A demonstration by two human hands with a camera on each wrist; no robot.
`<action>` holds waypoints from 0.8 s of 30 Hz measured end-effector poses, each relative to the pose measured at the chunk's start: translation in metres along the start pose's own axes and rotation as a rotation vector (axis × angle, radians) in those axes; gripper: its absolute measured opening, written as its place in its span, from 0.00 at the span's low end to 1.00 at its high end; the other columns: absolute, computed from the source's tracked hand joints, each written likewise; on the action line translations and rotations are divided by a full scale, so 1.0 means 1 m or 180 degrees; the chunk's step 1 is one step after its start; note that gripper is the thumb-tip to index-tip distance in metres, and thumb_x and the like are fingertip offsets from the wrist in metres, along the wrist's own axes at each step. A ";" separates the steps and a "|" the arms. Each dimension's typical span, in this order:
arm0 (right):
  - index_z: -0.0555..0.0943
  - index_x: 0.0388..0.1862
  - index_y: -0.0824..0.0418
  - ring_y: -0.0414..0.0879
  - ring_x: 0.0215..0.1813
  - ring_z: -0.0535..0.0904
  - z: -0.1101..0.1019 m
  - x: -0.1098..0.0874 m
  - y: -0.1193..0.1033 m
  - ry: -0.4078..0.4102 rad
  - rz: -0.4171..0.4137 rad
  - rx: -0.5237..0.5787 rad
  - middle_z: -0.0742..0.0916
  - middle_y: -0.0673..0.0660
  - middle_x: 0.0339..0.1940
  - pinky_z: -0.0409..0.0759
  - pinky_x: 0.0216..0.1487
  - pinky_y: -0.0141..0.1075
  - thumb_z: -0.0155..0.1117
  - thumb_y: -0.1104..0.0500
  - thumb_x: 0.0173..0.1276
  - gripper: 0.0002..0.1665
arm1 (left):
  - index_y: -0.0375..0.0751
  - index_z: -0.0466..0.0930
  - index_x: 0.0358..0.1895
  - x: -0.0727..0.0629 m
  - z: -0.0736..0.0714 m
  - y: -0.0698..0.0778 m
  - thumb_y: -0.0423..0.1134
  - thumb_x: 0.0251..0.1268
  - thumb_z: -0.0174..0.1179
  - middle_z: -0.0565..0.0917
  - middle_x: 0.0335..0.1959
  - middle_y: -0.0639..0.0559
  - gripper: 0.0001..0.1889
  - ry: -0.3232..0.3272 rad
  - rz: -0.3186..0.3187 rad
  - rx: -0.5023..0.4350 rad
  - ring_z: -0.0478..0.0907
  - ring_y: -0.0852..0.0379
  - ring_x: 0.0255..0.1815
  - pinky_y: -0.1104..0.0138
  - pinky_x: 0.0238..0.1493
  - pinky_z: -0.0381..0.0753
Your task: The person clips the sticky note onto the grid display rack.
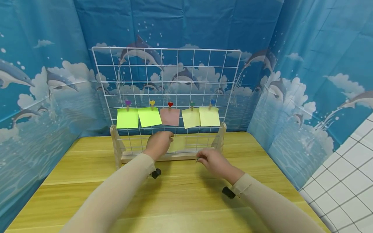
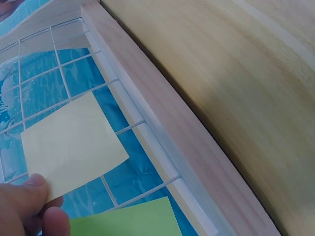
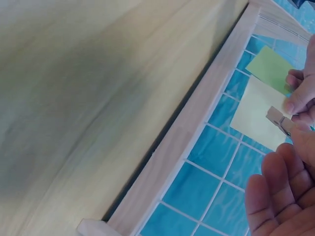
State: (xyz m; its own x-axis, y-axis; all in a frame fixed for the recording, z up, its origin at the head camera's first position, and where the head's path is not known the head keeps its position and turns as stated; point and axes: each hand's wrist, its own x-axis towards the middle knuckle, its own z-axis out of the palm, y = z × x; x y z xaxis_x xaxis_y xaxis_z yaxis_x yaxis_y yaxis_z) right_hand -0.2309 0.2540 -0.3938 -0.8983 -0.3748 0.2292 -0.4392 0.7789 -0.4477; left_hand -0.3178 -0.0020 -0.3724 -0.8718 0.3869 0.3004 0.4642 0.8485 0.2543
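Note:
My left hand (image 1: 159, 143) pinches a pale yellow sticky note (image 1: 178, 143) by its edge, between thumb and fingers. The note overlaps the lower part of the white wire grid (image 1: 169, 65), below the pink note (image 1: 170, 116). To its right, low in front of the grid, my right hand (image 1: 215, 162) holds a small wooden clothespin (image 3: 279, 121) between thumb and finger, its tip pointing toward the held note in the right wrist view. The other right fingers are loosely bent there.
Two bright green notes (image 1: 127, 118) and two pale yellow notes (image 1: 209, 116) flank the pink one, each under a clip with a coloured heart, such as the red heart clip (image 1: 170, 104). A wooden stand (image 1: 116, 146) supports the grid on the wooden table (image 1: 186, 200). Dolphin-print curtains (image 1: 204, 22) surround it.

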 end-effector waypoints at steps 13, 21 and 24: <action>0.88 0.51 0.58 0.47 0.41 0.80 0.003 0.037 -0.013 0.0472 0.0371 0.0382 0.85 0.54 0.45 0.81 0.41 0.40 0.65 0.57 0.79 0.09 | 0.49 0.87 0.60 0.001 0.000 0.001 0.41 0.79 0.62 0.92 0.51 0.55 0.13 0.0025 -0.0012 0.0070 0.90 0.53 0.48 0.56 0.51 0.89; 0.89 0.57 0.53 0.45 0.22 0.65 0.006 0.066 -0.016 0.0662 0.0559 0.0379 0.78 0.55 0.31 0.66 0.24 0.35 0.62 0.51 0.82 0.14 | 0.50 0.87 0.60 0.003 0.000 0.001 0.41 0.78 0.63 0.92 0.51 0.55 0.13 -0.0022 -0.0036 0.0113 0.90 0.54 0.49 0.58 0.51 0.89; 0.88 0.59 0.53 0.44 0.16 0.60 0.007 0.075 -0.018 0.0689 0.0594 0.0310 0.75 0.54 0.23 0.64 0.21 0.34 0.61 0.50 0.82 0.16 | 0.50 0.87 0.60 0.003 0.000 0.001 0.41 0.78 0.63 0.92 0.51 0.56 0.13 -0.0044 -0.0061 0.0119 0.90 0.54 0.49 0.58 0.51 0.89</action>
State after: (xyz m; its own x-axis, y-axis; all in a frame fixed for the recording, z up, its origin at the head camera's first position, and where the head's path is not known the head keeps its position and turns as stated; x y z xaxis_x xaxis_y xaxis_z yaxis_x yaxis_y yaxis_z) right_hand -0.2908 0.2084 -0.3752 -0.9451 -0.1056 0.3093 -0.2750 0.7683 -0.5779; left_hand -0.3200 0.0005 -0.3713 -0.8827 0.3753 0.2829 0.4415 0.8685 0.2252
